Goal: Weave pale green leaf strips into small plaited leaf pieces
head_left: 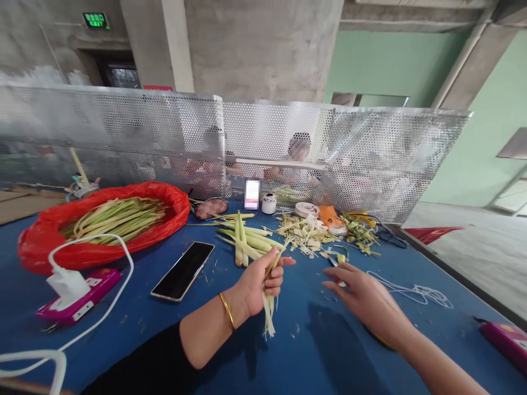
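Observation:
My left hand (259,280) is closed around a pale green stalk (269,307) whose peeled strips hang down toward the blue table (296,351). A gold bangle sits on that wrist. My right hand (362,296) hovers palm down to the right, fingers stretched out toward the stalk, and seems to have a small blade (334,264) under its fingertips. Just beyond the hands lies a small pile of peeled stalks (247,238). A heap of husk trimmings (308,233) lies further right.
A red bag (41,247) of unpeeled stalks sits at the left. A black phone (183,270) lies flat near my left hand. A pink power strip (78,302) with white charger and cable is front left. A perforated metal screen (329,148) has people behind it.

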{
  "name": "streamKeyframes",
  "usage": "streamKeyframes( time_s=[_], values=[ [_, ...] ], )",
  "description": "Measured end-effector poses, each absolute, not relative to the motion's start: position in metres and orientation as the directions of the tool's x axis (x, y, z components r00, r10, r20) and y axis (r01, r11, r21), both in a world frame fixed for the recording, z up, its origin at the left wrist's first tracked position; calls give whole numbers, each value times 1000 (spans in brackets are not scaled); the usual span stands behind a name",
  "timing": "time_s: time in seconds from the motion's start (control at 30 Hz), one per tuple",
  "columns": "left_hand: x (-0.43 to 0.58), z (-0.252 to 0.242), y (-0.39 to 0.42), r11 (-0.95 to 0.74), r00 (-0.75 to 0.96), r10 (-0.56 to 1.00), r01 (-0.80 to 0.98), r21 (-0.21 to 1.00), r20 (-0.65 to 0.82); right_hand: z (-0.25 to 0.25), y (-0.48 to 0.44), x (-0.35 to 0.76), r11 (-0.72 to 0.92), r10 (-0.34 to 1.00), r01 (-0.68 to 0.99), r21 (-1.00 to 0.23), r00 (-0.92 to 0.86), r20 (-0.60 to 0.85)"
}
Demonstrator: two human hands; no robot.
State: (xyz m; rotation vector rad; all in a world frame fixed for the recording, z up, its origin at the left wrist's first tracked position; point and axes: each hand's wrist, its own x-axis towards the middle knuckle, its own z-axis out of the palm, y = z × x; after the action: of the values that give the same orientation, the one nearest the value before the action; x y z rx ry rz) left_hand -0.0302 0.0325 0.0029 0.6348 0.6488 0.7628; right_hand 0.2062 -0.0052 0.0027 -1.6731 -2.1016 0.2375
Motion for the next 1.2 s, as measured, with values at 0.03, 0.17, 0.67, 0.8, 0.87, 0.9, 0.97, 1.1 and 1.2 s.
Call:
streamKeyframes(
  time_s=[0.03, 0.17, 0.67, 0.8, 0.87, 0.9, 0.97, 1.1, 1.2],
  values=[
    [-29, 2, 32, 563, 559, 779, -424, 710, -284, 4, 3, 190, 279, 960, 778, -563, -205, 191],
    [-31, 3, 32, 512, 506, 827, -493, 703, -247, -7, 34, 140, 312, 921, 515, -799, -372, 119],
    [-41, -7, 55, 422, 227, 904, -597, 682, -361, -50, 33, 116, 457, 874, 598, -659, -441, 206],
    [-42, -6, 55, 425, 222, 903, -585, 690, -369, -47, 45, 123, 410, 906, 620, -669, -364, 217],
    [-42, -5, 55, 437, 215, 896, -575, 692, -388, -40, 66, 137, 336, 941, 660, -672, -254, 221],
    [-42, -5, 56, 446, 215, 891, -570, 690, -399, -35, 80, 146, 296, 955, 683, -667, -190, 229],
    [-41, -6, 56, 461, 216, 883, -566, 684, -416, -19, 112, 167, 220, 964, 726, -651, -59, 260],
    [-39, -6, 54, 471, 219, 877, -569, 674, -427, 12, 155, 202, 166, 930, 790, -591, 75, 361],
    [-38, -5, 52, 476, 217, 873, -576, 664, -438, 24, 157, 213, 188, 884, 840, -509, 81, 460]
  ],
)
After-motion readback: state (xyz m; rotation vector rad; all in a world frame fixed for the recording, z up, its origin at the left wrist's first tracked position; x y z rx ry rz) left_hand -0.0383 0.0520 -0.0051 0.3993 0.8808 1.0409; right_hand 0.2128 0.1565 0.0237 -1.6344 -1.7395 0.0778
